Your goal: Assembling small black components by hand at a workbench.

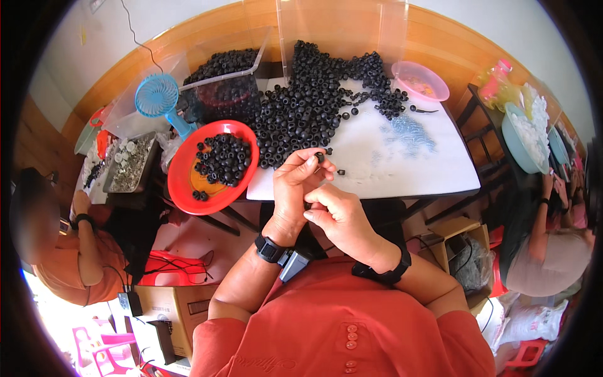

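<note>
Over the front edge of the white tabletop [377, 182], my left hand [292, 179] is closed, pinching a small black ring-shaped part [319, 157] between thumb and fingertips. Just below and to the right, my right hand [345, 217] is closed, thumb against bent fingers. A bit of something dark shows at its fingertips, too small to name. Beyond both hands spreads a large heap of round black hollow parts [295, 116]. A few loose ones lie near my left fingertips, one being a small black piece [341, 171]. Left of my hands, a red basin [178, 188] holds more of these parts.
A clear plastic bin [229, 94] full of black parts stands at the back left, beside a blue handheld fan [158, 97]. Small clear-bluish pieces [411, 135] lie scattered on the right, near a pink bowl [440, 94]. Other people sit at left and right.
</note>
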